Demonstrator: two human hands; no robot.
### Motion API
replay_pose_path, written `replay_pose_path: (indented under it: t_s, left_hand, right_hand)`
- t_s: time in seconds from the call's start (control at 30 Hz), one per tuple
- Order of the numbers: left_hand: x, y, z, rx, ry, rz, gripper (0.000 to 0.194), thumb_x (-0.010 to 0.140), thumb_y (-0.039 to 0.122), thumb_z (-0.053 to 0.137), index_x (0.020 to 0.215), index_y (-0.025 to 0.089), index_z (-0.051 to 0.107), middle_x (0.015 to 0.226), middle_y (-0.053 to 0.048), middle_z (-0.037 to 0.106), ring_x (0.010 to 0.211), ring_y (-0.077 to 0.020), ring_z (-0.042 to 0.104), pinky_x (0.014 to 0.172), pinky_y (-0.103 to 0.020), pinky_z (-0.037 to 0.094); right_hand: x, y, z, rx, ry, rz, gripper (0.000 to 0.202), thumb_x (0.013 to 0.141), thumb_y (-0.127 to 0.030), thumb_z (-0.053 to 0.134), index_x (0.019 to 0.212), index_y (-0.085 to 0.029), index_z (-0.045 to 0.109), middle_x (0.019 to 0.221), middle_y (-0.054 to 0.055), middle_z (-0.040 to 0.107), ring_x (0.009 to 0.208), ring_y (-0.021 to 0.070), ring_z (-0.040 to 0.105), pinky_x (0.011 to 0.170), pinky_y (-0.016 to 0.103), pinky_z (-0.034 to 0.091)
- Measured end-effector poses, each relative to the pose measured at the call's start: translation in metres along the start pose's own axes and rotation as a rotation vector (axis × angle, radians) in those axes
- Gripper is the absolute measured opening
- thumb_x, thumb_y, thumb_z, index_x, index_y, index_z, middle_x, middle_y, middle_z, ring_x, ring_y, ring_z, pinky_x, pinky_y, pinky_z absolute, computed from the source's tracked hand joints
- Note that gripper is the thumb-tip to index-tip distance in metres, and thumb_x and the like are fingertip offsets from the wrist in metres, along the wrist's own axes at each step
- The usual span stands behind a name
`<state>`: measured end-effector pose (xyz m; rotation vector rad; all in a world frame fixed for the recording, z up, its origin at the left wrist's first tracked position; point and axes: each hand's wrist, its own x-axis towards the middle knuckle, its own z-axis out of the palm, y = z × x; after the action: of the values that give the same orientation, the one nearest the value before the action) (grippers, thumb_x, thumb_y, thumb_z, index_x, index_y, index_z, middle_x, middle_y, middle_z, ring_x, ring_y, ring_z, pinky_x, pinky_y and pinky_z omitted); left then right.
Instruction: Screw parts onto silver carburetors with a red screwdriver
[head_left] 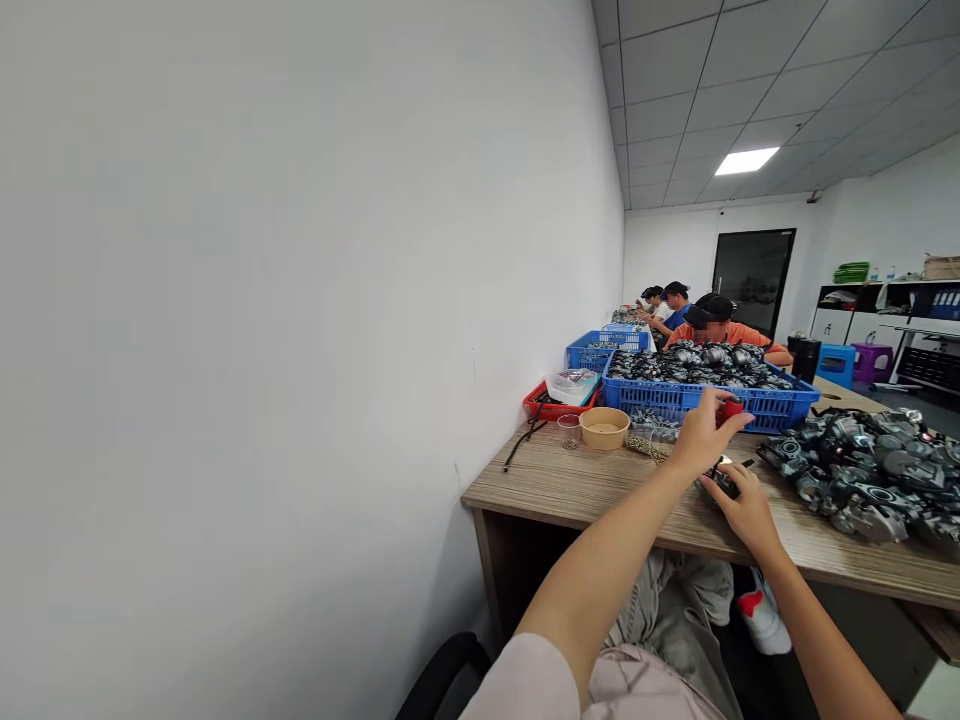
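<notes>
My left hand (705, 435) is closed round the red handle (730, 407) of what looks like a screwdriver, held upright with its dark end on top. Just below it, my right hand (744, 502) grips a small metal carburetor (721, 484) at the table's front part. My fingers cover much of that carburetor, and whether the tool's tip touches it cannot be made out. To the right of my right hand lies a large heap of carburetors (877, 465).
Beyond my hands stands a blue crate (712, 408) full of carburetors. A tan bowl (604, 428), a clear cup (569, 432) and a red tray (559, 410) sit left on the wooden table (540, 480), by the wall. Several people (739, 335) sit farther back.
</notes>
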<state>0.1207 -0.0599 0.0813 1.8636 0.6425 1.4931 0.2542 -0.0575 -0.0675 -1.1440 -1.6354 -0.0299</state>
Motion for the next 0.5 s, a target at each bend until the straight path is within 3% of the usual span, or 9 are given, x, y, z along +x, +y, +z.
replay_pose_path:
  t_s: [0.13, 0.23, 0.5]
  left_hand:
    - [-0.011, 0.014, -0.003, 0.278, 0.055, 0.068, 0.037, 0.094, 0.044, 0.072, 0.123, 0.023, 0.062, 0.116, -0.011, 0.074, 0.111, -0.0296, 0.071, 0.099, -0.041, 0.054]
    - [-0.018, 0.022, -0.004, 0.44, 0.046, 0.105, 0.039, 0.098, 0.037, 0.069, 0.134, 0.024, 0.06, 0.124, -0.011, 0.074, 0.111, -0.0273, 0.073, 0.098, -0.037, 0.057]
    - [-0.019, 0.028, -0.002, 0.695, 0.058, 0.14, 0.04, 0.098, 0.044, 0.067, 0.128, 0.018, 0.068, 0.121, -0.016, 0.072, 0.103, -0.0334, 0.075, 0.083, -0.041, 0.063]
  right_hand:
    - [0.0, 0.001, -0.002, -0.005, -0.006, 0.001, 0.057, 0.088, -0.077, 0.054, 0.098, -0.025, 0.073, 0.106, 0.011, 0.073, 0.095, 0.0311, 0.063, 0.087, 0.044, 0.048]
    - [0.001, 0.002, -0.002, -0.004, -0.008, -0.003, 0.057, 0.088, -0.076, 0.054, 0.099, -0.023, 0.073, 0.106, 0.012, 0.073, 0.096, 0.0314, 0.063, 0.088, 0.045, 0.048]
    - [0.001, 0.002, -0.002, -0.014, -0.015, -0.015, 0.058, 0.086, -0.077, 0.053, 0.097, -0.024, 0.072, 0.105, 0.013, 0.072, 0.097, 0.0328, 0.063, 0.088, 0.046, 0.048]
